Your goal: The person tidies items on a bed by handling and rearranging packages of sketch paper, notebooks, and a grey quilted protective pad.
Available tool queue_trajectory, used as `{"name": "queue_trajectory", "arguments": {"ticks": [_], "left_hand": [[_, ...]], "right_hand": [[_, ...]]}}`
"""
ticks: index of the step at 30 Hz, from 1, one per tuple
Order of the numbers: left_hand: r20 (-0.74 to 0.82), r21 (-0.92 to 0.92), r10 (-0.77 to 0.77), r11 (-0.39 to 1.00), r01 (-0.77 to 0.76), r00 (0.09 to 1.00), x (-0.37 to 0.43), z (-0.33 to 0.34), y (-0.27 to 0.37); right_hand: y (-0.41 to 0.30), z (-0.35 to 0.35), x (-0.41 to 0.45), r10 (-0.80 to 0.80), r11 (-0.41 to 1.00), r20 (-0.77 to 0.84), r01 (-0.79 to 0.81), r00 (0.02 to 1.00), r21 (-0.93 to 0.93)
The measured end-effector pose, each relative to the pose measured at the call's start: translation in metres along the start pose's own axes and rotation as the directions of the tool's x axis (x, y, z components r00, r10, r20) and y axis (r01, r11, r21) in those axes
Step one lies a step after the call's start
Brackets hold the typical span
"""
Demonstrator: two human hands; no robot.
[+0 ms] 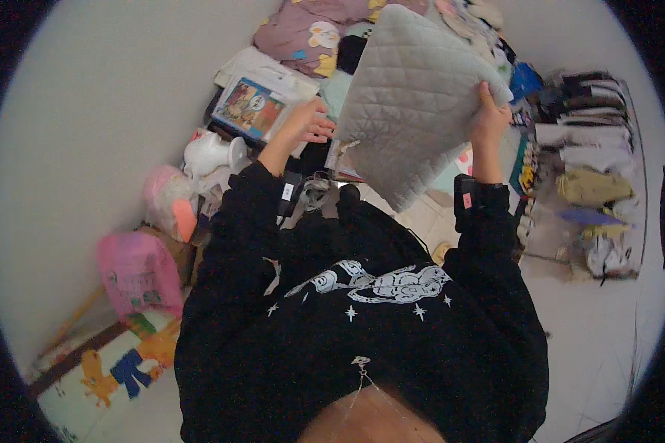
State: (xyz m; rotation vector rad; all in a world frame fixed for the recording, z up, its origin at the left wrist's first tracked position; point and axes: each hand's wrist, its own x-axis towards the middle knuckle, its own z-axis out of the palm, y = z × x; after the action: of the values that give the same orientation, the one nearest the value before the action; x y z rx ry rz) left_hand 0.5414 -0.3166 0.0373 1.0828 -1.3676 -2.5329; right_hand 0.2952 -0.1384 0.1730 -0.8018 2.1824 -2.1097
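Note:
A grey quilted fabric piece, perhaps a pillow cover or mat (415,94), hangs tilted in front of me. My right hand (490,119) grips its right edge, thumb on the near face. To the left of it is my left hand (313,122), fingers spread and apart from the fabric as far as I can tell. Beneath the left hand lies a stack with a picture-covered book or box (249,108). Part of a paper item (343,158) shows by the fabric's lower left edge.
A mauve patterned quilt (293,33) lies at the back. Along the left wall are a white mannequin head (213,152), plastic-wrapped items (169,194) and a pink bag (138,274). At right, a rack (593,177) holds clothes and bags. Tiled floor (429,219) shows below the fabric.

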Motion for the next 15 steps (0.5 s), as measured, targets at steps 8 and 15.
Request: {"name": "queue_trajectory", "arguments": {"ticks": [8,15], "left_hand": [[-0.301,-0.129,-0.103,0.989,0.066,0.948,-0.014,-0.054,-0.048],[-0.512,-0.364,-0.041,0.915,-0.173,0.858,-0.011,-0.088,-0.113]], "right_hand": [[0.014,0.075,0.054,0.160,0.947,0.354,-0.244,0.922,0.208],[0.029,0.212,0.079,0.072,0.947,0.765,-0.285,0.640,0.150]]}}
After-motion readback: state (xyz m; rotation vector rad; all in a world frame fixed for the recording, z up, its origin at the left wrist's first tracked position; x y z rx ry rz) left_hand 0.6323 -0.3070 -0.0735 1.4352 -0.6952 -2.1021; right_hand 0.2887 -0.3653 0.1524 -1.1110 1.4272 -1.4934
